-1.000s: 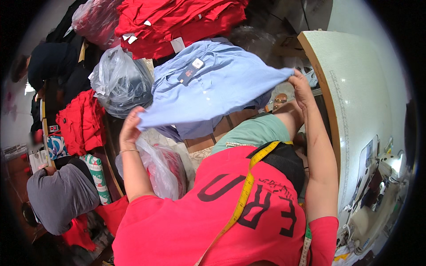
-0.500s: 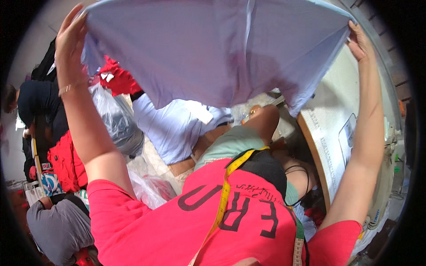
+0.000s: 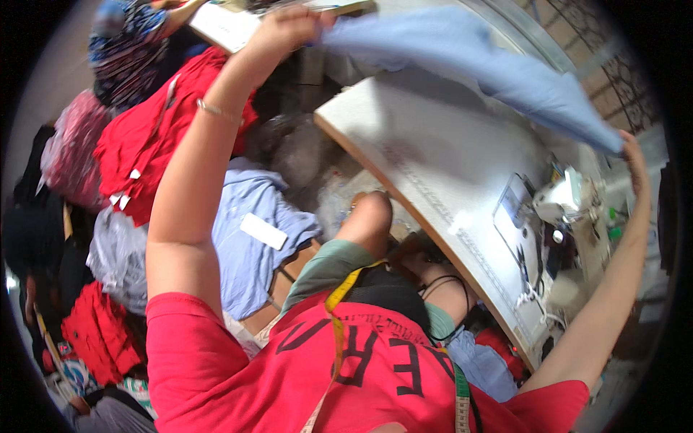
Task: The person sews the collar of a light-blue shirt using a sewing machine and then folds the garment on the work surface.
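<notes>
A light blue cloth is stretched in the air between my two raised hands, seen as a narrow, rippling band above a white worktable. At the cloth's left end, my left hand is closed on its edge. The far right corner is pinched in my right hand, whose fingers are partly hidden and a little blurred. Under that stretch of cloth, toward the right, stand a white sewing machine and a phone lying on the tabletop.
Left of my legs, more light blue fabric lies with a white card on it. Beyond are a red garment pile and plastic bags. Another person is at the upper left. A yellow measuring tape hangs over my shirt.
My view has turned to the right, bringing more of the worktable and the sewing machine into sight. The cloth, which hung broad in front of me, now spans over the table as a narrow band.
</notes>
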{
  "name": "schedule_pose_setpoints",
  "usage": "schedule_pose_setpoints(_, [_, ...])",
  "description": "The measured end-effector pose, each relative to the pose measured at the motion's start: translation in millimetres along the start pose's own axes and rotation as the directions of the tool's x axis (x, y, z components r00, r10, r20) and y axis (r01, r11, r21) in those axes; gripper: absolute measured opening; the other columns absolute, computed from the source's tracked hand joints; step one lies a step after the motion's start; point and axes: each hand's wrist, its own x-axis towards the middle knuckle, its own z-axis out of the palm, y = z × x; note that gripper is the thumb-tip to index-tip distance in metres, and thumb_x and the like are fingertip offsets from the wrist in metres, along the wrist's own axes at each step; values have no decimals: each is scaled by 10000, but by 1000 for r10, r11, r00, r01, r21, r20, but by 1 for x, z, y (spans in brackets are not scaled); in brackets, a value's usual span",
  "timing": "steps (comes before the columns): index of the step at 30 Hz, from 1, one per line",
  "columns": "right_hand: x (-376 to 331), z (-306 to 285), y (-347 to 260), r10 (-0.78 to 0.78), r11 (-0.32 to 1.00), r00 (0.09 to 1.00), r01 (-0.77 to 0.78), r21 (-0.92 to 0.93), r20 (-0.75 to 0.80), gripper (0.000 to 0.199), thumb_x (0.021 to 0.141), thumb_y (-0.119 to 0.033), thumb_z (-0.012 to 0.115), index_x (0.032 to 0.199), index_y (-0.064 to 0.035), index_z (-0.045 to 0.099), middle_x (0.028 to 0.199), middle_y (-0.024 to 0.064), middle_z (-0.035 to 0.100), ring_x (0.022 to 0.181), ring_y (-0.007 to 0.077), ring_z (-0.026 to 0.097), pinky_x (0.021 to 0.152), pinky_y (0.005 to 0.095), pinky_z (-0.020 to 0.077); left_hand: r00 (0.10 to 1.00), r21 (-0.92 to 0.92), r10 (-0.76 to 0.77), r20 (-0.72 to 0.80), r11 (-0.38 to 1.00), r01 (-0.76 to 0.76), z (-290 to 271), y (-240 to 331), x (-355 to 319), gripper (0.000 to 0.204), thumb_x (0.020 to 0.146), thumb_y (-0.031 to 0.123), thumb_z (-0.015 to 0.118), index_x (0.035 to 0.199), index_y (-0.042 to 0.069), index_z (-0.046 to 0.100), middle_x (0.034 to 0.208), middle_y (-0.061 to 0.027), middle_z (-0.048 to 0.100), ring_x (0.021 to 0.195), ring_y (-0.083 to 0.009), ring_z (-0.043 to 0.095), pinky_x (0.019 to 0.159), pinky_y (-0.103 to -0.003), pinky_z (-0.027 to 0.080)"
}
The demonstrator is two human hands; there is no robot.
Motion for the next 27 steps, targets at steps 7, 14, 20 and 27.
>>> schedule_pose_setpoints(7, [-79,140,-112,-48,602,990,-78,-795,-133,232,760,-72,498,937,-67,648,1125,89,585,955,276,563,930,379,364,908,440,-409,86,834,334,43,-90,-31,234,717,28,475,903,-4,613,791,3,581,746,-92,519,704,-227,429])
schedule_pose_setpoints(14, [-85,281,-193,-439,897,891,443,-12,115,303,808,-254,597,1027,-44,598,1040,129,595,978,270,550,865,343,420,916,717,-400,-22,633,293,36,-98,-36,209,759,73,540,937,4,626,773,-25,607,722,-98,549,694,-249,455])
schedule_pose_setpoints(20, [-105,413,-154,-483,840,872,487,-240,79,512,926,-452,376,1377,-212,348,1464,92,242,1356,298,181,1068,525,127,961,664,-271,-52,710,236,30,-97,-69,204,800,82,583,979,-12,616,905,-106,580,877,-195,562,775,-283,452])
schedule_pose_setpoints(27, [-54,402,-151,-438,806,887,458,375,-144,312,910,-252,496,1178,-106,565,1242,120,526,1169,285,474,966,348,361,965,762,262,-23,630,-153,93,-66,-152,220,729,62,644,945,35,611,996,-137,572,959,-307,537,861,-413,412])
